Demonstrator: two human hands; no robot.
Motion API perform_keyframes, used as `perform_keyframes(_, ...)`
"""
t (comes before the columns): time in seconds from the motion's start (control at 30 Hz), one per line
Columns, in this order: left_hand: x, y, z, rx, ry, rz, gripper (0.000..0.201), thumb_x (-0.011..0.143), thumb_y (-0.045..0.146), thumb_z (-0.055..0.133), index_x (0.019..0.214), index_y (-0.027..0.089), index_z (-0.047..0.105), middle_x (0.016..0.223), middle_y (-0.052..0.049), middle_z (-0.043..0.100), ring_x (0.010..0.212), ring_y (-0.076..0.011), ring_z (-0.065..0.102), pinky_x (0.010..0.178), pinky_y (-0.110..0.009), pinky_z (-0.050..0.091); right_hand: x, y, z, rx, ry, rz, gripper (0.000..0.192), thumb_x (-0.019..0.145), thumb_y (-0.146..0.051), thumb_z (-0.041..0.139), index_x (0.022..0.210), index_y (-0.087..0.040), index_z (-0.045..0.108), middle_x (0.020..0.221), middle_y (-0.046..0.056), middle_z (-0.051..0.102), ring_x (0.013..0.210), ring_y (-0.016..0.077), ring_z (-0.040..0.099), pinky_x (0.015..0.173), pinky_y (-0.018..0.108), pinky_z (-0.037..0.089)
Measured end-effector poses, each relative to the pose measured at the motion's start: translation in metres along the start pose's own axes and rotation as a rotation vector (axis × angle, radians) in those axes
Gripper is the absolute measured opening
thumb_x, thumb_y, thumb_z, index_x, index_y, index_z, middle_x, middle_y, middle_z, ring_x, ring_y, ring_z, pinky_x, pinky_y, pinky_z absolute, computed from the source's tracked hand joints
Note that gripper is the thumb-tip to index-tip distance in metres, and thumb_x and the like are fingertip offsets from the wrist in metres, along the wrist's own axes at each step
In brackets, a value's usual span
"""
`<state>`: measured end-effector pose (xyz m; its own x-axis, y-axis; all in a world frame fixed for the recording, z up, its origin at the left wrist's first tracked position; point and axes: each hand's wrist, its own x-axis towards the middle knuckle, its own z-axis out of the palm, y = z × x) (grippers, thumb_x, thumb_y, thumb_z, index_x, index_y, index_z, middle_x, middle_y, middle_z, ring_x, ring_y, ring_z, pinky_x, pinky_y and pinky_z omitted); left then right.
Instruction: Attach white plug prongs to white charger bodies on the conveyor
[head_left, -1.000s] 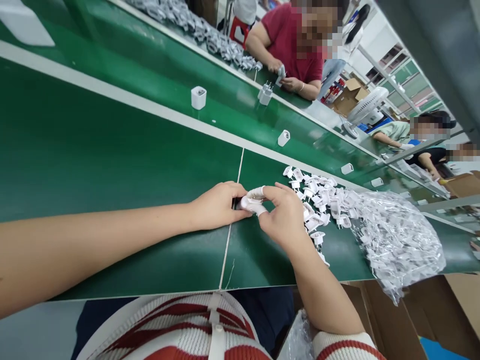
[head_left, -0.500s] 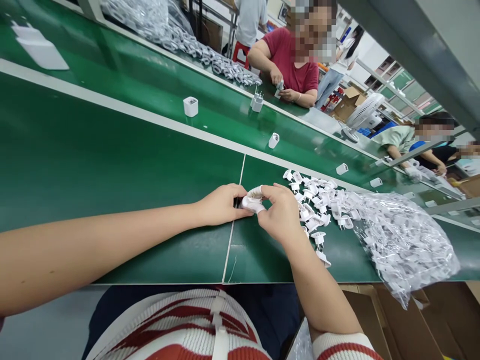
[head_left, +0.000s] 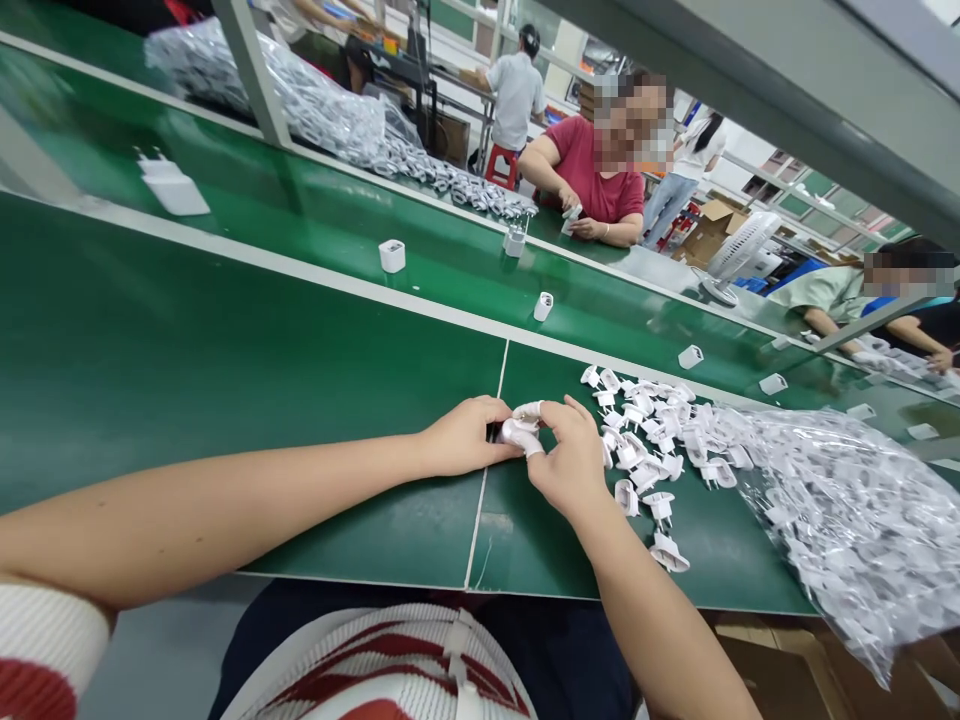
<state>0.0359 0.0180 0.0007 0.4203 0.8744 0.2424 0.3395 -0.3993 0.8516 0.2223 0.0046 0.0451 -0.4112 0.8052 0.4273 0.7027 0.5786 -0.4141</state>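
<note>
My left hand [head_left: 466, 437] and my right hand [head_left: 568, 455] meet over the green bench top, both closed around a small white plastic charger part [head_left: 516, 436]. Fingers cover most of it, so its exact shape is hidden. White finger covers wrap the thumb and a fingertip of my right hand. Just right of that hand lies a loose pile of white plug adapters with pins [head_left: 637, 430]. More of them fill a clear plastic bag [head_left: 862, 510] lying open on its side at the bench's right.
Beyond a pale rail, a green conveyor belt [head_left: 465, 285] carries spaced white chargers, including a charger block [head_left: 392, 256] and a larger one with pins [head_left: 174, 186]. Across it, a co-worker in a red shirt [head_left: 600, 185] handles a white part. Metal beams slant overhead. Cardboard boxes stand below the bench.
My view has shifted, bringing my left sleeve into sight. Both hands keep the same hold on the white part. A charger on the belt has slid slightly left relative to the bench seam.
</note>
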Motion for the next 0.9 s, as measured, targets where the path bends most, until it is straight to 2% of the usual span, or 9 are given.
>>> perform_keyframes(0.1,0.001,0.002,0.001,0.016,-0.008,0.003,0.020,0.080,0.037,0.076,0.087,0.019,0.072,0.083,-0.003,0.071,0.084,-0.0242,0.067,0.077,-0.034,0.051,-0.001,0.005,0.004,0.115,-0.005,0.056,0.021,0.081,-0.020,0.064,0.102,-0.026,0.067,0.096,0.002,0.076,0.087,0.0232,0.070,0.114,0.057,0.041)
perform_keyframes(0.23,0.022,-0.008,-0.015,0.053,0.028,-0.027,0.033,0.078,0.035,0.078,0.107,0.020,0.074,0.094,-0.001,0.077,0.084,-0.0213,0.072,0.075,-0.030,0.055,0.003,0.019,0.004,0.285,0.035,0.137,0.053,0.086,-0.040,0.073,0.135,-0.024,0.059,0.123,0.010,0.072,0.105,0.0264,0.069,0.103,0.050,0.052)
perform_keyframes(0.3,0.047,-0.023,-0.042,0.128,0.151,-0.071,0.038,0.079,0.039,0.078,0.112,0.019,0.072,0.102,-0.003,0.078,0.092,-0.0229,0.072,0.083,-0.033,0.055,0.007,0.031,0.000,0.196,0.128,0.169,0.060,0.090,-0.046,0.069,0.143,-0.022,0.053,0.132,0.014,0.067,0.116,0.0290,0.065,0.106,0.050,0.050)
perform_keyframes(0.4,0.091,-0.055,-0.099,0.313,0.441,-0.175,0.045,0.081,0.043,0.073,0.117,0.015,0.069,0.114,-0.011,0.074,0.113,-0.0309,0.065,0.101,-0.045,0.045,0.012,0.047,-0.006,-0.172,0.178,0.297,0.058,0.094,-0.044,0.063,0.143,-0.015,0.052,0.138,0.021,0.061,0.131,0.0377,0.055,0.112,0.058,0.041)
perform_keyframes(0.47,0.114,-0.077,-0.139,0.433,0.605,-0.252,0.050,0.082,0.046,0.070,0.114,0.008,0.068,0.112,-0.017,0.072,0.126,-0.0384,0.056,0.106,-0.055,0.033,0.014,0.055,-0.009,-0.401,0.069,0.473,0.057,0.096,-0.042,0.061,0.141,-0.009,0.054,0.140,0.026,0.057,0.141,0.0473,0.043,0.114,0.067,0.033)
perform_keyframes(0.57,0.129,-0.103,-0.180,0.541,0.721,-0.293,0.063,0.082,0.065,0.059,0.094,0.004,0.069,0.106,-0.021,0.070,0.135,-0.0421,0.047,0.101,-0.060,0.023,0.014,0.061,-0.011,-0.575,-0.147,0.667,0.052,0.100,-0.042,0.054,0.137,-0.005,0.056,0.141,0.029,0.056,0.148,0.0555,0.030,0.114,0.072,0.028)
perform_keyframes(0.67,0.124,-0.120,-0.199,0.600,0.781,-0.266,0.071,0.071,0.079,0.054,0.086,0.011,0.069,0.113,-0.020,0.069,0.141,-0.0459,0.040,0.100,-0.063,0.021,0.015,0.063,-0.012,-0.630,-0.239,0.659,0.042,0.101,-0.030,0.051,0.135,-0.007,0.058,0.141,0.025,0.056,0.149,0.0480,0.033,0.115,0.058,0.036)
perform_keyframes(0.8,0.111,-0.135,-0.219,0.594,0.990,-0.360,0.062,0.076,0.073,0.053,0.097,0.016,0.063,0.144,-0.023,0.052,0.153,-0.0537,0.007,0.099,-0.073,0.014,0.018,0.064,-0.015,-0.627,-0.270,0.655,0.042,0.091,-0.010,0.053,0.132,-0.013,0.059,0.131,0.020,0.058,0.126,0.0352,0.056,0.095,0.041,0.050)
perform_keyframes(0.9,0.103,-0.145,-0.239,0.510,0.971,-0.511,0.062,0.075,0.080,0.046,0.079,0.019,0.054,0.131,-0.026,0.057,0.147,-0.0656,0.008,0.086,-0.082,0.016,0.019,0.065,-0.017,-0.600,-0.225,0.651,0.049,0.084,-0.003,0.051,0.129,-0.019,0.062,0.122,0.015,0.058,0.108,0.0297,0.062,0.081,0.036,0.050)
